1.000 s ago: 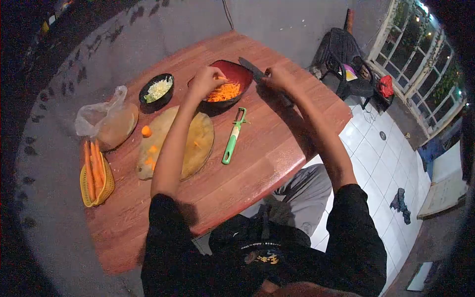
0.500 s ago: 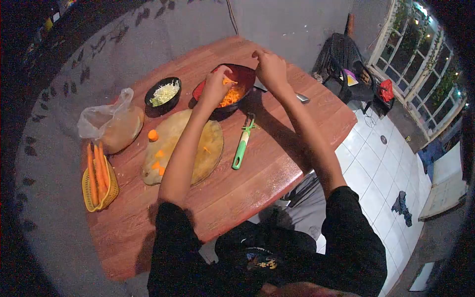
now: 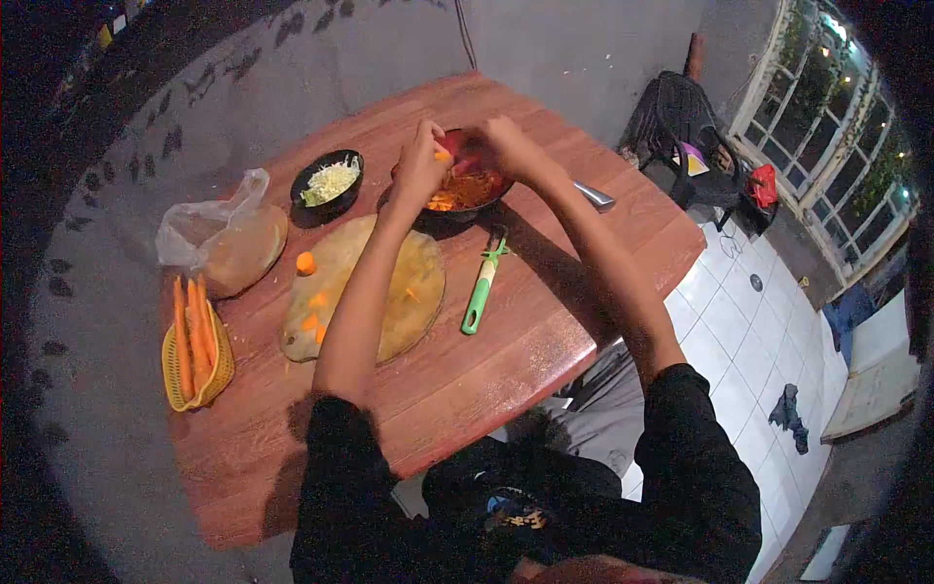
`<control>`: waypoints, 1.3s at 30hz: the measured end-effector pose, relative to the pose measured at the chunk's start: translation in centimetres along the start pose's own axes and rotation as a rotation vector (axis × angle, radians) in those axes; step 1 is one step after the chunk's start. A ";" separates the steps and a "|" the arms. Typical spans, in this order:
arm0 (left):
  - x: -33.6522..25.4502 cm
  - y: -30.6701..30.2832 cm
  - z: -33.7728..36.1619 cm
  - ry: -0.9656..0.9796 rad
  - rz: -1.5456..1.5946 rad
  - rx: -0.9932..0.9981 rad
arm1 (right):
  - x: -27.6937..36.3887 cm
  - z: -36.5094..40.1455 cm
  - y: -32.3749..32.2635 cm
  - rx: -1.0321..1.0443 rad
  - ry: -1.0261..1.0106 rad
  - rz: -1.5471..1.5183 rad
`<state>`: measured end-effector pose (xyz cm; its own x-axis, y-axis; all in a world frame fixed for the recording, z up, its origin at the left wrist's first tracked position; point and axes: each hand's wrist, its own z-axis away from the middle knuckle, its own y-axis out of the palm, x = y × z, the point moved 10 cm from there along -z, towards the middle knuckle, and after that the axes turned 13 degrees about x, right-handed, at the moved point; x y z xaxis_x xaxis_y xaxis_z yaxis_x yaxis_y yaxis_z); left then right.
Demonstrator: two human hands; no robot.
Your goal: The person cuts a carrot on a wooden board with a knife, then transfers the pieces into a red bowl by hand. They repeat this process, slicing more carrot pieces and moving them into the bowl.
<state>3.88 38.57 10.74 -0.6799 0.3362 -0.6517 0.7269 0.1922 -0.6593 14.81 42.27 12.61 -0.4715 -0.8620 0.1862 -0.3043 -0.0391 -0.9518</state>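
Note:
Over the left rim of a dark bowl with a red inside [image 3: 453, 142], my left hand [image 3: 420, 170] is closed on an orange piece of carrot [image 3: 443, 155]. Shredded carrot [image 3: 467, 193] lies in that bowl below. My right hand [image 3: 514, 151] is over the bowl's right side, its fingers smeared by motion. Nearer to me, a green-handled peeler [image 3: 482, 287] rests on the table. Under my left forearm is a round wooden cutting board [image 3: 399, 311] with a carrot stub [image 3: 305, 263] and several small carrot pieces [image 3: 310, 321] on it.
A small black bowl [image 3: 327, 209] holds shredded pale vegetable. Left of the board are a clear plastic bag [image 3: 209, 229] on a round board and a yellow basket [image 3: 226, 368] with whole carrots [image 3: 199, 336]. A metal utensil [image 3: 594, 196] shows beyond my right forearm. A dark chair [image 3: 686, 122] stands behind.
My right hand has dropped from above the bowl's far right rim, leftward and down over the bowl. My left hand has shifted slightly up with the carrot piece.

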 end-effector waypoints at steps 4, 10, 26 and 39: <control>0.6 0.0 -0.8 0.062 -0.004 0.037 | -0.3 1.8 -1.1 -0.277 0.031 0.115; 2.2 0.9 -1.2 0.044 0.339 0.099 | -1.1 3.2 0.1 -0.259 0.070 -0.016; 2.6 2.0 -1.1 -0.046 0.608 0.156 | -0.1 3.8 -0.9 -0.303 0.076 -0.124; -0.7 1.3 -0.5 0.042 0.191 0.107 | -0.7 3.6 -0.4 -0.280 0.031 -0.351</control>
<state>5.40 39.10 10.53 -0.5249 0.3957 -0.7536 0.8260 0.0232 -0.5631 18.26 41.09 12.02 -0.3230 -0.8054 0.4970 -0.6601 -0.1846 -0.7282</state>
